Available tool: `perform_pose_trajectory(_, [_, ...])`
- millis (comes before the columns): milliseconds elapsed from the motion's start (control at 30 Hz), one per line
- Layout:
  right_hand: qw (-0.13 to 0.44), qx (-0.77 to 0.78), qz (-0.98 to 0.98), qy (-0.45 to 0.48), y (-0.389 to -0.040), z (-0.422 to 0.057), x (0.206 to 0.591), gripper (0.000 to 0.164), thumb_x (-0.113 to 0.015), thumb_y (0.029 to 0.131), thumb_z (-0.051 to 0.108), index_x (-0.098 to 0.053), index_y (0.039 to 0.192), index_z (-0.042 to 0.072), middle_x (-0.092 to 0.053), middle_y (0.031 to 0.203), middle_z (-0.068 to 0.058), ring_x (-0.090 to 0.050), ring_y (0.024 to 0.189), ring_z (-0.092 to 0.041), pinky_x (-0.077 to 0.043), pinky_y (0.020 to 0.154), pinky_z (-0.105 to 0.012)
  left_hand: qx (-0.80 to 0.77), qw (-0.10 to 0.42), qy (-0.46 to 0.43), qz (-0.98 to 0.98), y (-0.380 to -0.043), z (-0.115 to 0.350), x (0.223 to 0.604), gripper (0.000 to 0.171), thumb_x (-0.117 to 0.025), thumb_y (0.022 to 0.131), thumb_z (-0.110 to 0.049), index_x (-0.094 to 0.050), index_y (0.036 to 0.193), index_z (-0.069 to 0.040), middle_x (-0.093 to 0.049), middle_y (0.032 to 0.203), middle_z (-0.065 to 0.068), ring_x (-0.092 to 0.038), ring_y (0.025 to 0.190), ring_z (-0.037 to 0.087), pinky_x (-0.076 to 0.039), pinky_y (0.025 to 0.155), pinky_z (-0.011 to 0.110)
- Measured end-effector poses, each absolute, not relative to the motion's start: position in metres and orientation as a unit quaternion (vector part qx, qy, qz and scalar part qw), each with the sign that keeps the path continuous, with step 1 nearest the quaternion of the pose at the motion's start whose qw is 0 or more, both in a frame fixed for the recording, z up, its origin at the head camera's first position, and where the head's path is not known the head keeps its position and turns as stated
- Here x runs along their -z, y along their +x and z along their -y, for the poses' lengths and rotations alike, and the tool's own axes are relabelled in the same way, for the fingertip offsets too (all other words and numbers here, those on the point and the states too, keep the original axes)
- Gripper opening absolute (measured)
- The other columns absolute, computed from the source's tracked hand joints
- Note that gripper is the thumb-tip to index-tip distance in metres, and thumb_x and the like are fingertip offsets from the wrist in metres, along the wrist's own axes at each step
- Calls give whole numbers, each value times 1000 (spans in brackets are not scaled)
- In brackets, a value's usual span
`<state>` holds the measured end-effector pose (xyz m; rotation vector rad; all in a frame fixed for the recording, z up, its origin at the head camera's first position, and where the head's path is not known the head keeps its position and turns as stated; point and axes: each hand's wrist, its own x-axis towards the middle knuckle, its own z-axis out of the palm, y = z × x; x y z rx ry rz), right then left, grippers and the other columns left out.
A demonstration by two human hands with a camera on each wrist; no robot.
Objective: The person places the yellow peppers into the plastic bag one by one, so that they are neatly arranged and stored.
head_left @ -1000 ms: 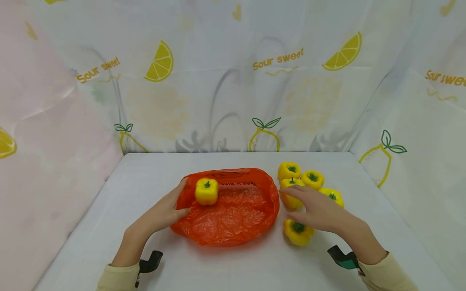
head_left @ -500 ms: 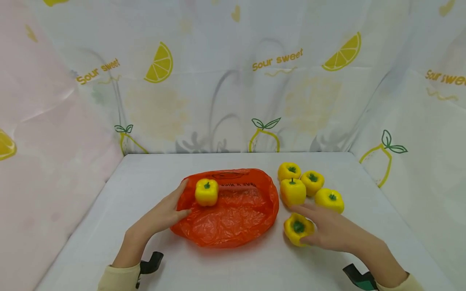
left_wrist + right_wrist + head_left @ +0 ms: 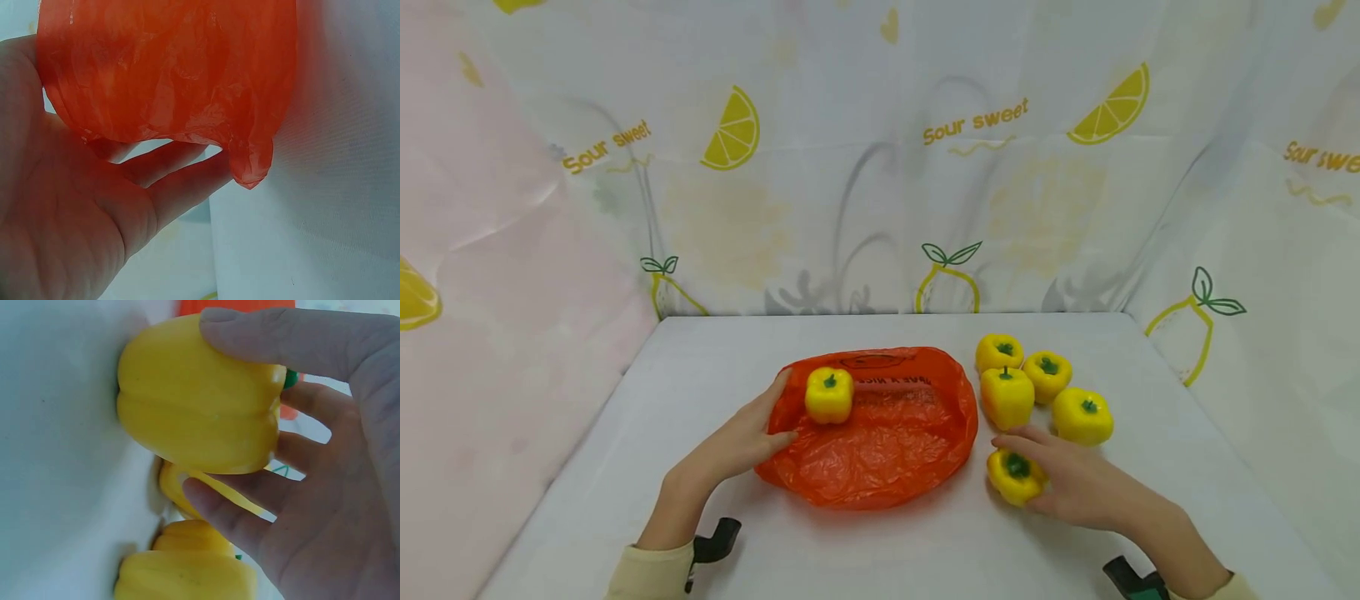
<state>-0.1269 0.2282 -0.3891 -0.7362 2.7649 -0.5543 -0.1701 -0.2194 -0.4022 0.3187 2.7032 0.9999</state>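
Observation:
A red plastic bag (image 3: 872, 490) lies with its mouth spread wide on the white table, one yellow bell pepper (image 3: 829, 396) inside at its left. My left hand (image 3: 737, 442) rests against the bag's left side, fingers spread and fairly straight; the left wrist view shows red plastic (image 3: 169, 81) covering the fingertips. At the right of the bag, my right hand (image 3: 1078, 479) holds the nearest yellow bell pepper (image 3: 1013, 479) between thumb and fingers. In the right wrist view the thumb presses this pepper's side (image 3: 194, 406), and some fingertips are hidden behind it. The pepper appears to be at table level.
Several more yellow bell peppers stand grouped beyond my right hand: one close (image 3: 1007, 397), one at the back (image 3: 999, 353), one beside it (image 3: 1047, 377) and one farther right (image 3: 1082, 416). A lemon-printed cloth (image 3: 850, 183) walls off the table's back and sides.
My right hand has drawn back toward me from the upper peppers and closed around the nearest one. The left hand stays at the bag's side.

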Motion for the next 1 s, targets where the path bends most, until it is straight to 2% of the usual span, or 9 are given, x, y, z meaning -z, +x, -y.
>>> perform_pose_trajectory(133, [82, 183, -946, -257, -125, -228, 393, 64, -79, 77, 23, -57, 137, 30, -53, 136, 13, -59, 106, -7, -56, 94, -40, -345, 121, 109, -924, -169, 219, 403, 89, -62, 94, -20, -3, 161, -14, -13, 168, 14, -19, 153, 41, -25, 119, 62])
perform_pose_trajectory(300, [84, 189, -946, -250, -125, -226, 394, 64, -78, 75, 21, -57, 135, 32, -52, 134, 15, -57, 101, -5, -56, 91, -37, -341, 119, 113, -926, -169, 220, 402, 89, -62, 94, -20, -3, 161, -13, -14, 167, 16, -19, 152, 42, -25, 119, 63])
perform_pose_trajectory(500, [78, 185, -948, -248, -124, -223, 390, 65, -77, 76, 22, -56, 136, 36, -51, 135, 16, -56, 104, -6, -56, 92, -39, -336, 117, 116, -927, -169, 220, 401, 89, -61, 94, -21, -3, 161, -13, -14, 167, 16, -19, 152, 41, -25, 119, 62])
perform_pose_trajectory(667, [42, 178, -945, -273, -125, -221, 380, 69, -77, 74, 19, -54, 136, 39, -53, 136, 12, -58, 107, -8, -56, 92, -41, -335, 118, 116, -927, -170, 220, 401, 89, -62, 94, -21, -4, 161, -13, -14, 167, 15, -20, 152, 41, -25, 119, 62])
perform_pose_trajectory(800, [11, 165, -943, -289, -128, -219, 375, 69, -76, 73, 18, -54, 134, 39, -55, 134, 11, -59, 105, -7, -57, 90, -38, -335, 120, 113, -928, -171, 220, 402, 89, -62, 94, -22, -4, 161, -13, -14, 167, 15, -20, 152, 41, -26, 119, 62])
perform_pose_trajectory(1000, [0, 175, -944, -281, -134, -217, 366, 67, -78, 74, 20, -55, 132, 42, -55, 134, 12, -58, 107, -8, -57, 90, -37, -335, 118, 116, -928, -172, 220, 402, 89, -62, 94, -22, -4, 161, -13, -14, 167, 16, -19, 152, 41, -25, 119, 62])
